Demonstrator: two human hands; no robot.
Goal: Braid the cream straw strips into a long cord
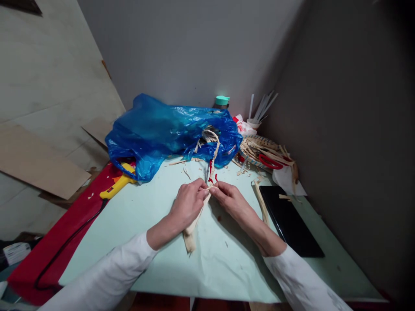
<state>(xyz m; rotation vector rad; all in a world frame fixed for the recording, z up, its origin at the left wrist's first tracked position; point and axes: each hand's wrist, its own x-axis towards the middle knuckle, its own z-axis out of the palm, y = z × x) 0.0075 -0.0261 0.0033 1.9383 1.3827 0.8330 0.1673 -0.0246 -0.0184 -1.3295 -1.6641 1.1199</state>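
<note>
My left hand (188, 203) and my right hand (231, 198) meet at the middle of a pale green table (136, 233), both pinched closed on a braid of dried husk strips (212, 153). The braid runs up from my fingers toward a blue plastic bag (162, 129) and has bits of red cord woven in just above my fingertips. Loose flat husk ends (190, 237) trail down from under my left hand onto the table.
A yellow glue gun (118, 183) with a black cable lies on a red sheet (65, 233) at left. A woven tray (259, 149) holding husk strips and red scissors (270, 163) sits at back right, with a black tablet (290, 220) beside my right forearm. A teal-capped bottle (222, 101) stands by the wall.
</note>
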